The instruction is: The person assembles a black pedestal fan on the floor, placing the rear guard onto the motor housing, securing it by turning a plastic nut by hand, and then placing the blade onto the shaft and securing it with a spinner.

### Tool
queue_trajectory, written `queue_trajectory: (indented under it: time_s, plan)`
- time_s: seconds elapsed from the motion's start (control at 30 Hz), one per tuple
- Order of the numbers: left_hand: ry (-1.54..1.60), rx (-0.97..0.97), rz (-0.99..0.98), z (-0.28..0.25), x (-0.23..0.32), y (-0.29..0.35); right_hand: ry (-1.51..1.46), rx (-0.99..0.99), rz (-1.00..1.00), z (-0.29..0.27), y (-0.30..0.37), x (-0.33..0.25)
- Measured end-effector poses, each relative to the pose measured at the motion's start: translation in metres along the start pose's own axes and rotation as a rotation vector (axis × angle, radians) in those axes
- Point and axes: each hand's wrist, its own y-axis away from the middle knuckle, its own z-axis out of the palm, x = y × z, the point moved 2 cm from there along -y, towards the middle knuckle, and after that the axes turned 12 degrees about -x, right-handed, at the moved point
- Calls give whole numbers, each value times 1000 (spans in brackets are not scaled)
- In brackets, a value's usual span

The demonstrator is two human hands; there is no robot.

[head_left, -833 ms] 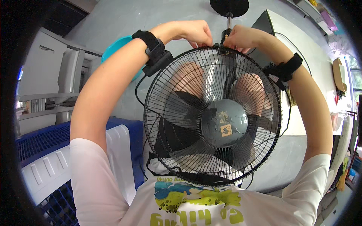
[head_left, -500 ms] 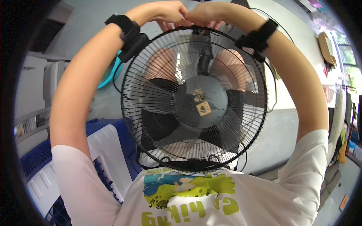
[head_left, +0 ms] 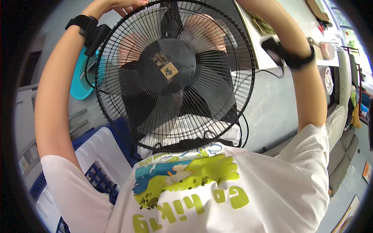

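A black electric fan (head_left: 171, 64) stands in front of my torso, its round wire guard facing up at me. Through the wires show dark blades and a grey hub with a small gold label; my bare knees and dark clothing are behind. At the guard's upper left rim, my left hand (head_left: 123, 5) has its fingers curled against the wire edge, partly cut off by the frame. My right arm reaches past the upper right of the guard, and its hand lies beyond the top edge. Each wrist wears a black strap with a small black box.
A turquoise basin (head_left: 79, 79) sits on the floor at the left. Nearer me are a white plastic piece (head_left: 110, 145) and blue lattice baskets (head_left: 99, 176). On the right stand a white table (head_left: 252, 29) and a grey sofa (head_left: 344, 155). A dark cable loops beside the fan.
The fan has shifted up and left in view. My hands, together at the guard's top before, are now apart: the left at the upper left rim, the right out past the top edge.
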Motion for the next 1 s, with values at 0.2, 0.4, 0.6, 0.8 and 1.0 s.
queue_trajectory:
  time_s: [0.2, 0.4, 0.6, 0.8, 1.0]
  plan:
    - [-40, 53, -77, 1, 2, 14, -672, -40, 333, 77, 222, 82]
    - [-120, 86, -56, 3, 12, 4, -1049, -236, 464, 170, 272, 35]
    - [-98, 122, -45, 1, 10, 1, -1066, -162, 495, 185, 271, 36]
    - [-124, 92, -24, 4, 11, 9, -1048, -132, 433, 202, 273, 46]
    - [-157, 69, 12, 13, 6, 20, -955, -113, 442, 205, 270, 41]
